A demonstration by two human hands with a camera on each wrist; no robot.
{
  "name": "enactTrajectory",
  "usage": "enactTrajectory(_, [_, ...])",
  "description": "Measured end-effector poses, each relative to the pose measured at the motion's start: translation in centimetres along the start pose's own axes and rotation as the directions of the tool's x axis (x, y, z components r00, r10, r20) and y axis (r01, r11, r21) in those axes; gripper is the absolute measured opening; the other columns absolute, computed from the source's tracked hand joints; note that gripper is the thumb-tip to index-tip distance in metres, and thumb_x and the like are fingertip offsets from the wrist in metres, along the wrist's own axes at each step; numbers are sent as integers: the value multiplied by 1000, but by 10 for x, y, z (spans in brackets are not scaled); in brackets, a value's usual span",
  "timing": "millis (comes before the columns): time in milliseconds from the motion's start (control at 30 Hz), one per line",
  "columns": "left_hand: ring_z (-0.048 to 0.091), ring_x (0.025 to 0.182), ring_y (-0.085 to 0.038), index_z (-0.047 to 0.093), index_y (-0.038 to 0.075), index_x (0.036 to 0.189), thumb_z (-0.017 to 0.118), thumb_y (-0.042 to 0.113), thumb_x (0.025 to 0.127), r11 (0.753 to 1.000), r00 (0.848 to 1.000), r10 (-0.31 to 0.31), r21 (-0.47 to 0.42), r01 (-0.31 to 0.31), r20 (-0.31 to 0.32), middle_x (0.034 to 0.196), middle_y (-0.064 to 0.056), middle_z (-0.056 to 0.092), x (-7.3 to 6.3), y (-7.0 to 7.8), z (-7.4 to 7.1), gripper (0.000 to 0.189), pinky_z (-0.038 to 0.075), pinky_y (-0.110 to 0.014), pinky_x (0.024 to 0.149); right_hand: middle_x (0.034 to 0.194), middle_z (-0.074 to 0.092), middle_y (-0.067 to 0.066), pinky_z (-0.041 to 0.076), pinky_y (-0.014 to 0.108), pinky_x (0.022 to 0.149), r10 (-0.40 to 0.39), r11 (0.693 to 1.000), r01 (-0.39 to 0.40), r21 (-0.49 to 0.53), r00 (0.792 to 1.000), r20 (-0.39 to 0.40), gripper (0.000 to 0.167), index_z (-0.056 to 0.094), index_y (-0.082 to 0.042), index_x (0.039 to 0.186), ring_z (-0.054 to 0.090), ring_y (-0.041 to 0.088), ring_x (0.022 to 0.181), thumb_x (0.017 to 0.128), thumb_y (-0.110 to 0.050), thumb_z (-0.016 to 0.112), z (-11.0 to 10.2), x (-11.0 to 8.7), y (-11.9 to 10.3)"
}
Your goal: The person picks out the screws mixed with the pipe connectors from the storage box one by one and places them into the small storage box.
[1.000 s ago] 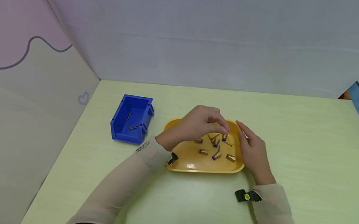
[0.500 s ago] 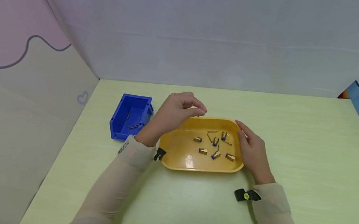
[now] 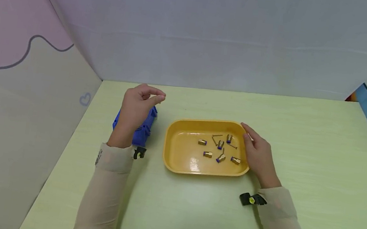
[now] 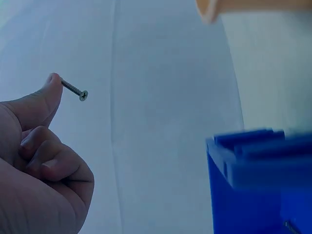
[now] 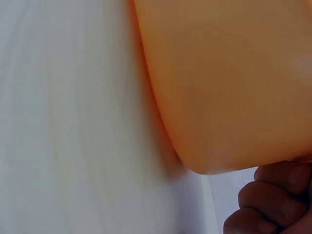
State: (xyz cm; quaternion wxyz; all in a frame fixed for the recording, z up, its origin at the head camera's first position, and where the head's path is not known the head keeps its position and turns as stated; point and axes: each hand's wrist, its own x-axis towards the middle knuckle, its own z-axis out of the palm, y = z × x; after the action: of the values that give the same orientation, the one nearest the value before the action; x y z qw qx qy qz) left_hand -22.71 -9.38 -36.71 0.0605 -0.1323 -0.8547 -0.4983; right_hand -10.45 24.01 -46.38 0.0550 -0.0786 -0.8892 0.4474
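Observation:
My left hand (image 3: 135, 112) is raised over the blue bin (image 3: 143, 130) and covers most of it in the head view. Between its thumb and forefinger it pinches a screw (image 4: 73, 89), cross-recessed head pointing outward, the other fingers curled in. My right hand (image 3: 262, 159) holds the right rim of the yellow tray (image 3: 181, 155); in the right wrist view its curled fingers (image 5: 273, 195) lie against the tray's outer wall. Inside the tray are several brass fittings (image 3: 207, 154) with blue collars, and several screws (image 3: 232, 146) among them toward the right side.
Another screw (image 4: 291, 226) lies in the blue bin, low in the left wrist view. Bin and tray stand apart on a pale green table (image 3: 191, 212). A grey cloth wall (image 3: 221, 38) rises behind the table's back edge, with printed panels at both sides.
My left hand has moved from above the tray leftward to above the blue bin, carrying the screw. The right hand and the tray have stayed in place.

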Motion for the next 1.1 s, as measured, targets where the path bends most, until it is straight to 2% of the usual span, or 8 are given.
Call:
enactTrajectory(133, [38, 66, -22, 81, 14, 98, 74, 24, 92, 970, 996, 19, 243, 2, -86, 76, -4, 51, -5, -14, -10, 14, 29, -34, 60, 119, 65, 18, 41, 26, 56, 6, 1000, -6, 2, 1000, 6, 44, 47, -20, 150, 45, 20, 61, 109, -33, 40, 0, 0, 0])
enactTrajectory(300, [41, 65, -24, 79, 14, 102, 71, 26, 94, 916, 998, -3, 401, 30, -69, 80, -5, 52, -5, -29, -19, 17, 31, -35, 59, 97, 63, 18, 39, 26, 54, 9, 1000, -9, -11, 1000, 1, 45, 47, -20, 150, 42, 19, 59, 109, -34, 39, 0, 0, 0])
enactTrajectory(400, [43, 66, -25, 78, 14, 105, 69, 28, 96, 890, 997, -66, 449, 75, -36, 83, -5, 52, -5, -37, -22, 20, 32, -36, 59, 98, 64, 19, 39, 27, 55, 6, 1000, -6, -13, 1000, 0, 45, 47, -19, 150, 42, 19, 59, 109, -33, 39, 0, 0, 1])
enactTrajectory(533, [48, 73, -25, 77, 14, 106, 67, 28, 97, 865, 990, -143, 486, 126, -3, 91, -6, 56, -6, -47, -25, 19, 35, -36, 62, 126, 63, 19, 41, 26, 57, -9, 1000, 9, -10, 1000, 1, 45, 47, -17, 150, 46, 21, 63, 109, -32, 39, 0, -1, 2])
enactTrajectory(600, [51, 78, -26, 77, 15, 105, 66, 27, 98, 856, 986, -166, 499, 137, 15, 96, -7, 58, -7, -52, -25, 18, 38, -37, 65, 125, 63, 19, 41, 26, 56, -8, 1000, 8, -12, 1000, 1, 45, 47, -17, 150, 47, 21, 63, 109, -33, 39, 0, -1, 2])
enactTrajectory(800, [54, 81, -27, 76, 16, 104, 65, 28, 98, 834, 978, -203, 532, 148, 47, 110, -9, 62, -9, -61, -26, 17, 41, -39, 64, 127, 63, 19, 41, 26, 57, -6, 1000, 6, -12, 1000, -4, 44, 47, -18, 150, 46, 21, 64, 109, -32, 39, -1, -1, 2])
enactTrajectory(933, [52, 75, -27, 76, 17, 105, 66, 28, 98, 815, 977, -210, 557, 159, 29, 106, -9, 61, -9, -62, -26, 17, 39, -37, 57, 114, 66, 19, 40, 26, 55, -3, 1000, 3, -5, 1000, -9, 44, 48, -19, 150, 44, 19, 61, 109, -32, 39, -2, -1, 1])
enactTrajectory(1100, [50, 71, -26, 77, 17, 109, 67, 29, 97, 783, 982, -189, 602, 159, -13, 97, -8, 58, -10, -62, -26, 20, 39, -37, 52, 129, 62, 18, 41, 25, 56, 11, 1000, -11, 9, 1000, -1, 45, 47, -19, 150, 46, 20, 63, 109, -33, 39, -2, -2, 0])
